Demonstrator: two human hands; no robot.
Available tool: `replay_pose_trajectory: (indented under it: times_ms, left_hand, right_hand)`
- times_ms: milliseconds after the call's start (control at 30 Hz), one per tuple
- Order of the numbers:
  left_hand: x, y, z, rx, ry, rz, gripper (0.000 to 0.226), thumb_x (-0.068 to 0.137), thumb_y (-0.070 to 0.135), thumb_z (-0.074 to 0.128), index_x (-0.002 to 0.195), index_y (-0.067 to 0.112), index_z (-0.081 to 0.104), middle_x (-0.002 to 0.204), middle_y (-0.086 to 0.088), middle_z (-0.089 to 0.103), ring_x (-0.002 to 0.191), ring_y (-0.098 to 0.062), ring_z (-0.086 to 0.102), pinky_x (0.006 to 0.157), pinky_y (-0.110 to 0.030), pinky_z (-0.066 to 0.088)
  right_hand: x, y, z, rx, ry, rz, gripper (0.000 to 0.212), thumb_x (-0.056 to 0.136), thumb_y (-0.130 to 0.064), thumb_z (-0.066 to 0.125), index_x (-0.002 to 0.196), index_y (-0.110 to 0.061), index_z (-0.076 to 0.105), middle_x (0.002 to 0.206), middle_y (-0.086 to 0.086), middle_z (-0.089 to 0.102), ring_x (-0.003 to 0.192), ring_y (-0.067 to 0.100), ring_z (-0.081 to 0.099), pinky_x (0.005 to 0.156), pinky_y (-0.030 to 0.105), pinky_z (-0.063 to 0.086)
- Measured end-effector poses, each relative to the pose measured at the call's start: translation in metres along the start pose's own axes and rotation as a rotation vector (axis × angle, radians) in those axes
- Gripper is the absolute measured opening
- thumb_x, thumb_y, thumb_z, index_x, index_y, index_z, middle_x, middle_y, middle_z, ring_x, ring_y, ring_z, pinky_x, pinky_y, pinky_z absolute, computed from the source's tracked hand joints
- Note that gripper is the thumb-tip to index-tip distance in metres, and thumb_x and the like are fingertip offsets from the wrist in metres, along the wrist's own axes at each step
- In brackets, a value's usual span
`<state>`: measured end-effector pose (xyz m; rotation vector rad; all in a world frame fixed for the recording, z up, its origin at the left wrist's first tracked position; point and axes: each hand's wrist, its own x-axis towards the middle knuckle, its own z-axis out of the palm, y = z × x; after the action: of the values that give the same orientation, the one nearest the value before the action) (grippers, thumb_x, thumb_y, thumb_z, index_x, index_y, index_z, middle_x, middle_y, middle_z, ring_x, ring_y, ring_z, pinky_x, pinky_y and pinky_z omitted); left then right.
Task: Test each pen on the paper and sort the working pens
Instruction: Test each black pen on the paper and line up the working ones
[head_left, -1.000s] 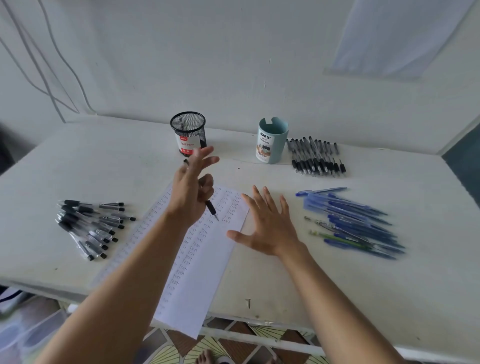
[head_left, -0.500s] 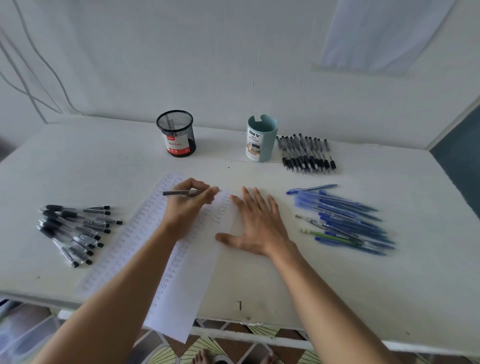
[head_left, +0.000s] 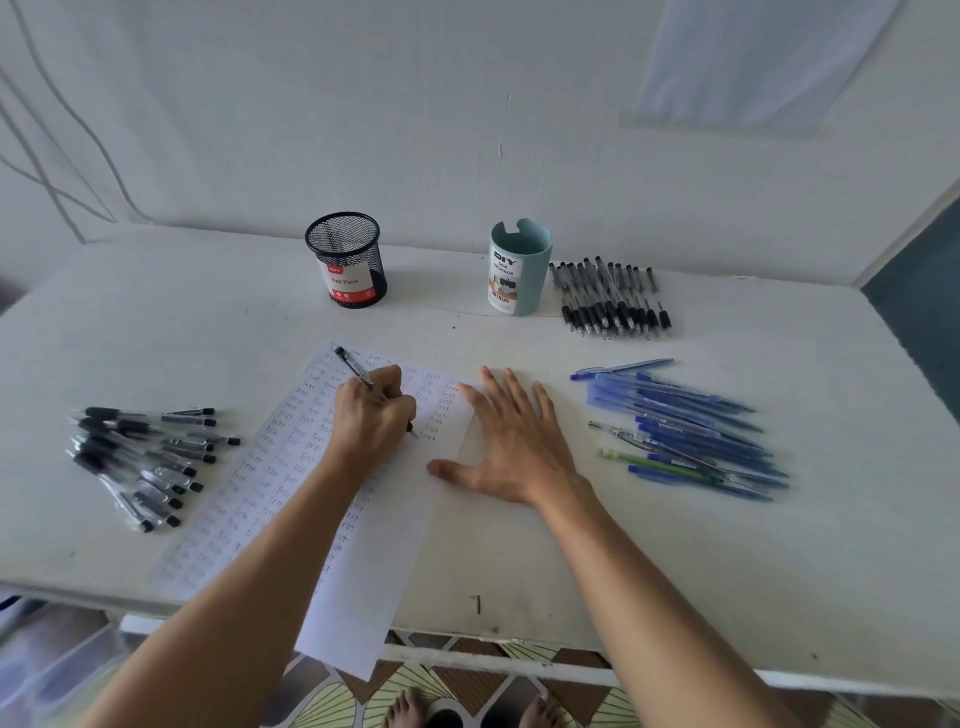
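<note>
A long sheet of paper (head_left: 374, 561) covered with rows of small written words lies across the middle of the white table (head_left: 623, 571) and hangs over its front edge. My left hand (head_left: 371, 418) grips a black pen (head_left: 353, 366) in a writing hold, its tip touching the paper near the right column. My right hand (head_left: 514, 441) lies flat with spread fingers, pressing on the paper's right edge and the table. Several black pens (head_left: 140, 457) lie in a pile at the left, several blue pens (head_left: 685, 431) at the right.
A black mesh pen cup (head_left: 347, 260) and a pale teal organizer cup (head_left: 519, 270) stand at the back near the wall. A row of black pens (head_left: 613, 299) lies to the right of the teal cup. Below the table's front edge are tiled floor and toes.
My left hand came down from mid-air with the pen, turned it into a writing grip and set its tip on the paper. My right hand settled flat on the paper's edge.
</note>
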<state>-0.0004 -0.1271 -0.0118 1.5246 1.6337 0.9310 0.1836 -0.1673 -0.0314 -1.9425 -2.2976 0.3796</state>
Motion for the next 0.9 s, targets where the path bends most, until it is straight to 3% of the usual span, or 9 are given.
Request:
replay_pose_trajectory:
  times_ms: [167,433,900]
  left_hand:
    - [0.0016,-0.0010,0.0008,0.025,-0.022,0.024,0.016,0.053,0.009,0.046,0.065,0.006,0.036,0.054,-0.008,0.038,0.054,-0.019,0.033,0.050,-0.031,0.024]
    - [0.0013,0.0019,0.0029,0.058,-0.008,0.027,0.036,0.064,-0.010,0.050,0.056,0.017,0.027,0.057,-0.006,0.027,0.054,-0.017,0.026,0.050,-0.027,0.017]
    - [-0.0030,0.0040,0.0047,0.080,-0.007,0.059,0.030,0.067,-0.011,0.047,0.060,0.012,0.028,0.061,-0.005,0.025,0.048,-0.010,0.021,0.042,-0.022,0.015]
  right_hand:
    - [0.0005,0.0004,0.0008,0.001,0.006,-0.002,0.108,0.069,-0.092,0.039,0.156,-0.034,0.010,0.167,-0.003,-0.005,0.153,0.020,-0.012,0.122,0.051,-0.005]
    - [0.0003,0.0004,0.0016,0.007,0.009,0.001,0.107,0.071,-0.091,0.042,0.156,-0.035,0.010,0.167,-0.004,-0.005,0.153,0.019,-0.012,0.122,0.050,-0.007]
    - [0.0014,0.0006,0.0049,0.009,0.025,0.004,0.108,0.068,-0.092,0.038,0.155,-0.036,0.009,0.167,-0.004,-0.004,0.153,0.019,-0.011,0.122,0.051,-0.006]
